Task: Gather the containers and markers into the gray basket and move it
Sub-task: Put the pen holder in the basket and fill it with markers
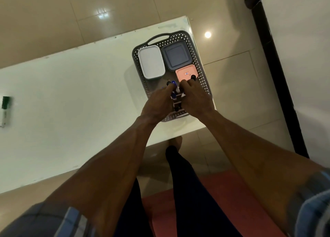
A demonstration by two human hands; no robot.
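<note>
Both hands (pixel 157 101) (pixel 194 98) apparently curl around markers (pixel 175 98) inside the gray basket (pixel 201 70).

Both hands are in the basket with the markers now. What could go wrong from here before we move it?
1. The gray basket sits at the table's right edge; a careless lift or nudge might tip it off.
2. The markers bunched between the left hand and right hand stand near upright and may topple or roll when released.
3. A green-capped marker lies far left on the table and could be left behind.
</note>
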